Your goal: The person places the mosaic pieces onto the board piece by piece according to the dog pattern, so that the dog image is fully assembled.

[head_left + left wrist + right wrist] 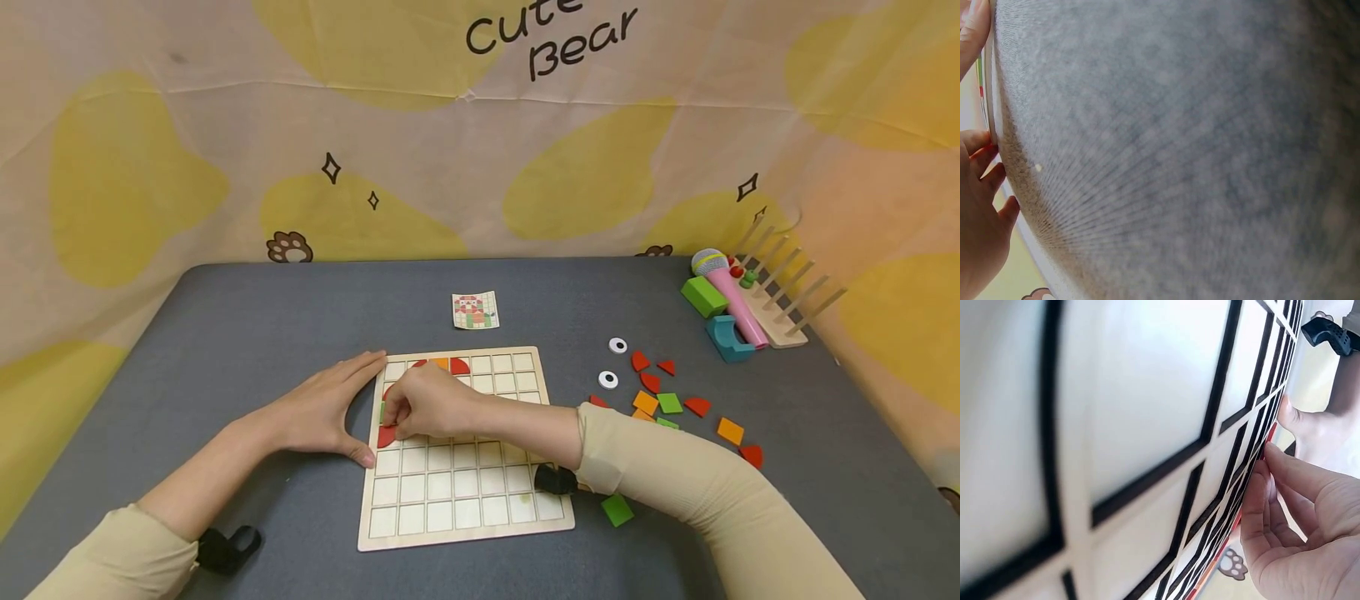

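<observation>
A wooden grid board [465, 540] lies flat on the table, with red, orange and green pieces along its top row and left column. My left hand [318, 408] steadies the board's left side, fingers stretched to the top corner and thumb on the edge lower down. Over the left column, my right hand [435, 404] has its fingers curled, thumb and fingertips pinching at a red quarter-circle tile [386, 437] in its cell. In the right wrist view that hand [1304, 531] is low against the grid. Its palm and fingers hide several cells.
A small pattern card [475, 310] lies behind the board. Loose tiles such as an orange square [730, 431] and two eye discs [617, 346] are scattered at right. Farther back are a pink toy microphone [738, 304], a green block [703, 297], a blue arch [729, 339] and a pegged rack [787, 335].
</observation>
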The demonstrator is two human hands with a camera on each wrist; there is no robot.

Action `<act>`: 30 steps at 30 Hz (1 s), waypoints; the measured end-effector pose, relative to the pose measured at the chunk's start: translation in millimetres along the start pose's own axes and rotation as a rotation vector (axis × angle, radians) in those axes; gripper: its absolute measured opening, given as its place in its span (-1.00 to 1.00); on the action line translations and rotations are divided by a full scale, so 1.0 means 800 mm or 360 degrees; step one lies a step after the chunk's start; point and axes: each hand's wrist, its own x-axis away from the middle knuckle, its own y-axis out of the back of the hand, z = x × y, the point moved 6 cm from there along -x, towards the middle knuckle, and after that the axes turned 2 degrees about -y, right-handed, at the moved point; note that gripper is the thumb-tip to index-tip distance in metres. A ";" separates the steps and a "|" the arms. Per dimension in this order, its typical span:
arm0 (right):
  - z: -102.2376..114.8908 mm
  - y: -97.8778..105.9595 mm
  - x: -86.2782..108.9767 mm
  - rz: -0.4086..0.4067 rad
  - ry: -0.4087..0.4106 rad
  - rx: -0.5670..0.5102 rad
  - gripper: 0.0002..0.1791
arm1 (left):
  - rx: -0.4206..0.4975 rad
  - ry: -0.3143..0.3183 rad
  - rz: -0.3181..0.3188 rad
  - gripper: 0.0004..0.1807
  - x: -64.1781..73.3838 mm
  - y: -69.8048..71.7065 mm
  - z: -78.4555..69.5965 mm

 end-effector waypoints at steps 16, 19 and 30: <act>-0.021 0.061 0.021 -0.0187 -0.0083 -0.0114 -0.91 | -0.0003 0.0028 0.0038 0.46 -0.002 -0.001 -0.001; -0.045 0.086 0.034 -0.0282 -0.0142 -0.0145 -0.91 | -0.0012 0.0045 0.0038 0.46 -0.002 -0.002 -0.001; -0.144 0.182 0.098 -0.0573 -0.0418 -0.0165 -0.85 | -0.0007 0.0084 0.0038 0.46 -0.001 -0.003 -0.001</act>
